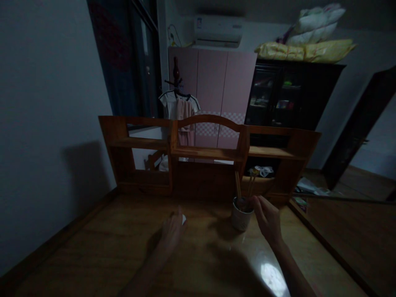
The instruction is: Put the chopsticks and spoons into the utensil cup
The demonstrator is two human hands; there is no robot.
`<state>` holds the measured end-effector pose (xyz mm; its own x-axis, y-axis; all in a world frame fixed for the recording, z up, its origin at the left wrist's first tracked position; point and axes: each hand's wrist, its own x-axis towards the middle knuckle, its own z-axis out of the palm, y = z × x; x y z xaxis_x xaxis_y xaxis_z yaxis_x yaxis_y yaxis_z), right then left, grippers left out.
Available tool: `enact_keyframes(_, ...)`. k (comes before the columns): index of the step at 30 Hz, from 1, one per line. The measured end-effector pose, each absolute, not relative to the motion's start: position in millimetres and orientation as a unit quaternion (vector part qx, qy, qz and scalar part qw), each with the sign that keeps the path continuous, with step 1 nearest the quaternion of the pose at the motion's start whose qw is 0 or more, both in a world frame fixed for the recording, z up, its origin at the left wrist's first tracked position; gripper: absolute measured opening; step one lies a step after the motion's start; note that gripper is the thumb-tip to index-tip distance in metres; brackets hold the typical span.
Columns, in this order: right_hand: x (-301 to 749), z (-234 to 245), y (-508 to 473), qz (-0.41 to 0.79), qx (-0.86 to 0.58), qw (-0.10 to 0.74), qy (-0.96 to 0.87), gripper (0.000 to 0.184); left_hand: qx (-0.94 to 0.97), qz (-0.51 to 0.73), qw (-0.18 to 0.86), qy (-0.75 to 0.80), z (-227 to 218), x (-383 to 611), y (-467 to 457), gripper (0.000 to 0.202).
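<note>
On the wooden desk (198,247), a pale round pot (241,220) holds a pair of brown sticks (238,184) like chopsticks, and thin lighter sticks (251,183) with a yellowish top. My right hand (268,218) is at the pot's right side, thumb and fingers pinched together at the rim beside the thin sticks. Whether they grip the rim or something in the pot is too dark to see. To the left of the pot, my left hand (171,229) is low over the desk, fingers closed on a small white piece (184,219), mostly hidden by the hand.
A wooden shelf unit (207,153) runs along the desk's back edge; white cables (264,170) lie in its right compartment. A wall (52,136) borders the left, and a raised strip (328,243) edges the right. Behind stand a pink wardrobe (212,82) and a dark cabinet (291,95).
</note>
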<state>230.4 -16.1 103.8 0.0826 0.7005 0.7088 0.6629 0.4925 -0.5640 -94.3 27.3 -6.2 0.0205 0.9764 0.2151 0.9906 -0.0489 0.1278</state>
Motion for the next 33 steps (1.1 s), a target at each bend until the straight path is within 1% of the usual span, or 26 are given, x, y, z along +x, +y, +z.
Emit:
enact_keyframes(4, 227, 106, -28, 0.038, -0.496, 0.625, -0.601, 0.032, -0.737, -0.196, 0.035, -0.646, -15, -85, 29, 0.053)
enact_keyframes(6, 220, 110, -40, 0.043, -0.487, 0.643, -0.589, 0.031, -0.75, -0.245, 0.012, -0.615, -13, -78, 30, 0.05)
enact_keyframes(7, 214, 112, -47, 0.042, -0.48, 0.638, -0.6, 0.031, -0.753, -0.27, -0.002, -0.6, -10, -73, 29, 0.048)
enact_keyframes(10, 192, 115, -64, 0.028, -0.457, 0.566, -0.686, 0.029, -0.761, -0.331, -0.03, -0.558, 3, -57, 22, 0.046)
enact_keyframes(14, 161, 101, -69, 0.017, -0.415, 0.377, -0.827, 0.021, -0.792, -0.381, -0.002, -0.477, 12, -41, 8, 0.048)
enact_keyframes(15, 156, 94, -65, 0.022, -0.409, 0.346, -0.844, 0.023, -0.804, -0.383, 0.004, -0.455, 11, -40, 6, 0.048)
enact_keyframes(16, 153, 87, -61, 0.027, -0.409, 0.326, -0.852, 0.032, -0.817, -0.379, 0.009, -0.435, 9, -39, 4, 0.049)
enact_keyframes(18, 152, 69, -49, 0.034, -0.424, 0.304, -0.852, 0.056, -0.837, -0.364, 0.016, -0.409, 4, -39, 3, 0.048)
enact_keyframes(19, 154, 59, -42, 0.033, -0.435, 0.296, -0.85, 0.064, -0.843, -0.356, 0.017, -0.402, 2, -39, 3, 0.047)
enact_keyframes(20, 157, 48, -36, 0.033, -0.444, 0.287, -0.848, 0.068, -0.847, -0.352, 0.016, -0.397, 0, -40, 2, 0.045)
enact_keyframes(23, 172, 20, -20, 0.036, -0.44, 0.263, -0.858, 0.071, -0.868, -0.34, 0.0, -0.361, 0, -39, 0, 0.039)
enact_keyframes(25, 181, 8, -15, 0.051, -0.433, 0.267, -0.859, 0.07, -0.889, -0.32, -0.019, -0.326, 4, -38, -3, 0.041)
enact_keyframes(26, 185, 4, -14, 0.065, -0.434, 0.278, -0.854, 0.067, -0.898, -0.311, -0.027, -0.311, 6, -37, -5, 0.042)
enact_keyframes(28, 192, 3, -14, 0.109, -0.44, 0.31, -0.836, 0.053, -0.909, -0.293, -0.039, -0.295, 9, -35, -8, 0.042)
enact_keyframes(30, 197, 7, -15, 0.152, -0.435, 0.345, -0.818, 0.043, -0.913, -0.281, -0.042, -0.294, 10, -33, -11, 0.038)
enact_keyframes(33, 201, 12, -14, 0.174, -0.43, 0.371, -0.804, 0.039, -0.915, -0.268, -0.034, -0.299, 11, -30, -11, 0.027)
